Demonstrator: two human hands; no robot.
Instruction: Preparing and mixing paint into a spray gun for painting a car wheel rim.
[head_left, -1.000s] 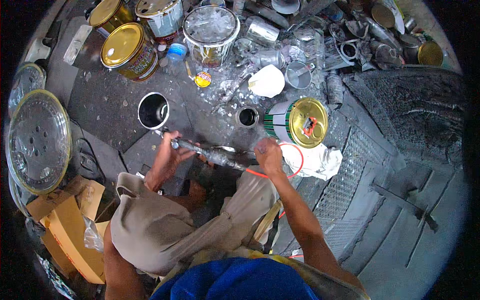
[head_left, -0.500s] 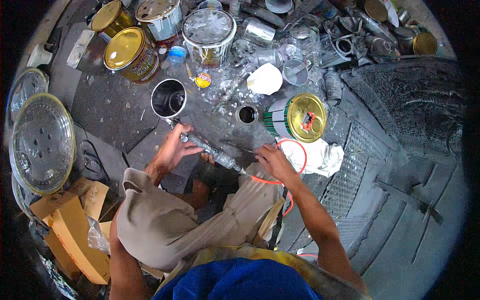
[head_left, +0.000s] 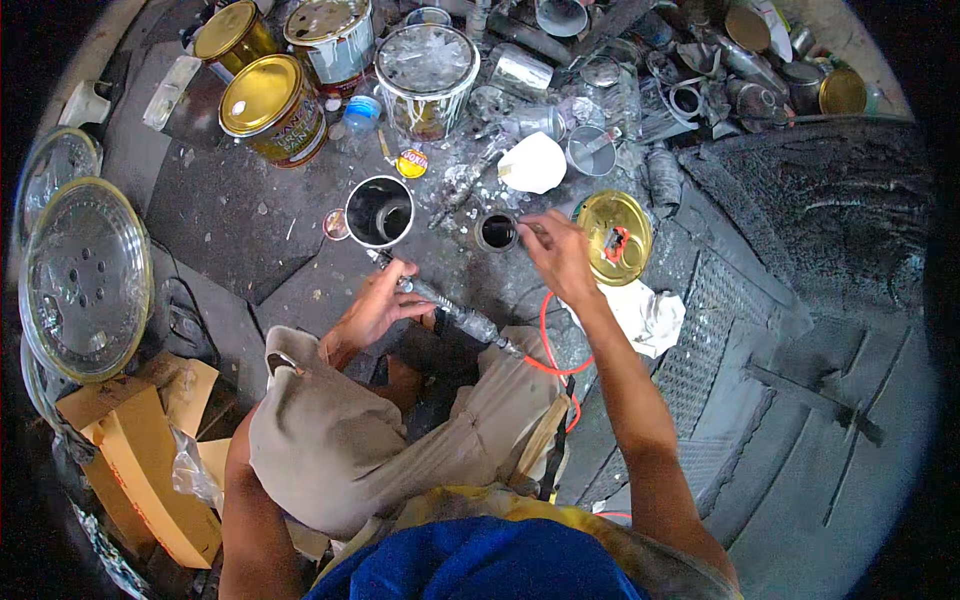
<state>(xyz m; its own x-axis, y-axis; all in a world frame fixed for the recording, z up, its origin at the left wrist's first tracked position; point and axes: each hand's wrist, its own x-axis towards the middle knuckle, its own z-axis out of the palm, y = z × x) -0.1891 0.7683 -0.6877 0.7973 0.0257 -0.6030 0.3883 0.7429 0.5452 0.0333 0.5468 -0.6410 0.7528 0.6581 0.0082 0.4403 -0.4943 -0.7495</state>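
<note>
My left hand (head_left: 380, 305) is closed around a metal spray gun (head_left: 462, 318), whose red hose (head_left: 548, 368) loops to the right. A steel cup with a dark interior (head_left: 366, 208) sits at the gun's upper end and seems attached to it. My right hand (head_left: 556, 255) has its fingers pinched at the rim of a small dark-filled container (head_left: 494, 232); whether they grip the rim or something small is hidden. Behind that hand lies a green can with a gold top (head_left: 610, 210), partly covered by my fingers, and a white crumpled cloth (head_left: 650, 320).
Several paint tins (head_left: 258, 105) and buckets (head_left: 425, 75) line the back, beside a scrap pile of metal cups (head_left: 590, 148). A small round red-rimmed lid (head_left: 336, 225) lies left of the cup. Clear ringed discs (head_left: 82, 275) and cardboard (head_left: 140, 450) are at left, a black textured panel (head_left: 800, 220) at right.
My left hand, the gun and the cup have shifted right, uncovering the small round lid. My right hand has risen from beside the hose to the small container's rim.
</note>
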